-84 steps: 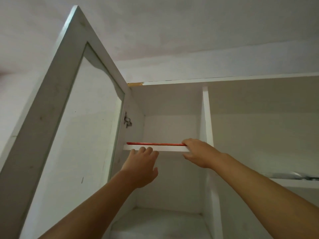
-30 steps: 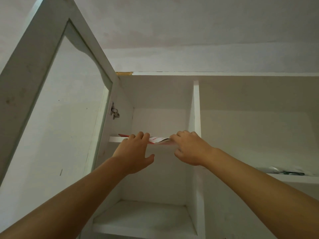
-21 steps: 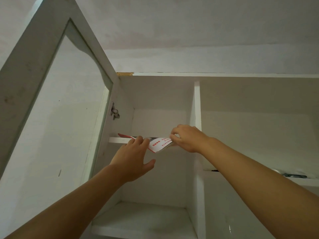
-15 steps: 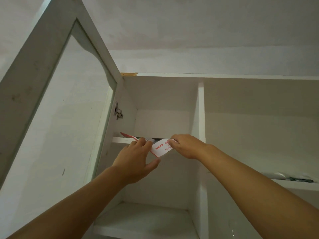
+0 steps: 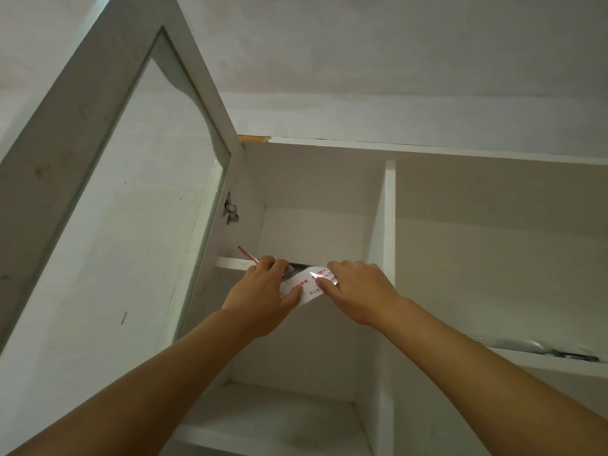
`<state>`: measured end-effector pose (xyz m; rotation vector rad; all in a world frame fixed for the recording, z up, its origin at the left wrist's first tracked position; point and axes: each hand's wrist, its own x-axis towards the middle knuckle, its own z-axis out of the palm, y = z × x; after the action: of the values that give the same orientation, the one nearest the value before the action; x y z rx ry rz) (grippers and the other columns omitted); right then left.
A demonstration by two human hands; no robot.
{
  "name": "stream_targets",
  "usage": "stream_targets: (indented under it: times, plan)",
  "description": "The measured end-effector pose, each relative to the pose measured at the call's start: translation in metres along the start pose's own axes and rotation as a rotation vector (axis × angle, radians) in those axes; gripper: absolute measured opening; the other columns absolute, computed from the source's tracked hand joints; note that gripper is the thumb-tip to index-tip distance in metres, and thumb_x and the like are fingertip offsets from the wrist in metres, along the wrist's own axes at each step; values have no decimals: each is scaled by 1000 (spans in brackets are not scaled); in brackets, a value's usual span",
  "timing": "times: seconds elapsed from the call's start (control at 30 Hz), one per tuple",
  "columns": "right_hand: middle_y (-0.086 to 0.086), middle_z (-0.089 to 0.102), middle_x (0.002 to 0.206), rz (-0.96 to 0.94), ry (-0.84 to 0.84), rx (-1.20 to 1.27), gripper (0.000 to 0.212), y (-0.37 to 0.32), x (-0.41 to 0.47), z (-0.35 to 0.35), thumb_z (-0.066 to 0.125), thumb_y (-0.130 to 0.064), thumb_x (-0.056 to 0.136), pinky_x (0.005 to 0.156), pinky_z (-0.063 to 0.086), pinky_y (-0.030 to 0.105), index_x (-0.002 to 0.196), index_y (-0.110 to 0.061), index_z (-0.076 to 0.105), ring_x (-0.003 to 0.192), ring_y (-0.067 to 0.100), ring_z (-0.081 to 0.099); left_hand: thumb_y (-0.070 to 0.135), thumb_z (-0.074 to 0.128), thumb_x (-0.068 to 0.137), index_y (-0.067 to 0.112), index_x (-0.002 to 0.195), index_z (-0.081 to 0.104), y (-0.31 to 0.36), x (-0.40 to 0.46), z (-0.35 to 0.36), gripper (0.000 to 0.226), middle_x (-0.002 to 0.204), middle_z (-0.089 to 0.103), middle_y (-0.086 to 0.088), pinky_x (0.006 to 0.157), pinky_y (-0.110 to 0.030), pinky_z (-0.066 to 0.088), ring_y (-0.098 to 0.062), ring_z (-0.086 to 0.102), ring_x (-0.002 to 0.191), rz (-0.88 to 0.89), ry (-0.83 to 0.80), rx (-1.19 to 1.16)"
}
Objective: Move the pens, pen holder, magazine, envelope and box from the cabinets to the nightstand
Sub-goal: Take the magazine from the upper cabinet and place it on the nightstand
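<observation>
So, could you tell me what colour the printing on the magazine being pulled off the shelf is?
Red print on a white cover of the magazine, seen in the head view.

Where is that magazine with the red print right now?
In the head view the magazine droops off the front edge of the upper shelf in the cabinet's left compartment, gripped between the left hand and the right hand.

1. The upper shelf (image 5: 232,263) in the left compartment of the white cabinet (image 5: 390,218) carries a magazine (image 5: 311,286), which hangs over its front edge
2. The right shelf (image 5: 559,365) carries a flat silver thing (image 5: 539,347)
3. A lower shelf (image 5: 279,419) sits below
</observation>
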<state>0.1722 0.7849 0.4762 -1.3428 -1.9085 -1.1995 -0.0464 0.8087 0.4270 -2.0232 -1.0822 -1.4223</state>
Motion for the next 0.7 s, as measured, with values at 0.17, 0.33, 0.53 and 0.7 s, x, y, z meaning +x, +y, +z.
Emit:
stream_targets:
  times: [0.17,0.33,0.53,0.7]
  plan:
    - [-5,69,96,22,-135,113,51,6,11,-27,35,-64,101,76,56,41,106,-25,68,85,20,65,63,44,97,28,142,47,-9,-5,5,57,141,48,4,96,-36,54,-17,49,121,30,33,-12]
    - [-4,71,100,130,-344,210,57,21,32,-29,35,-69,98,86,60,45,103,-24,69,90,18,68,60,48,98,29,142,46,-8,-8,8,54,144,47,5,98,-33,54,-15,47,125,35,56,-40]
    - [-9,69,100,136,-254,166,49,14,16,-8,30,-68,102,79,58,34,111,-32,62,86,10,66,61,47,98,33,145,43,-7,-17,4,55,147,44,3,91,-29,57,-16,47,129,-4,69,47]
    - [-6,64,108,120,-180,53,57,9,0,-8,25,-77,98,91,50,43,124,-36,56,96,18,59,64,43,98,32,145,41,-9,-21,-1,58,143,44,1,88,-33,57,-17,47,124,-91,86,89]
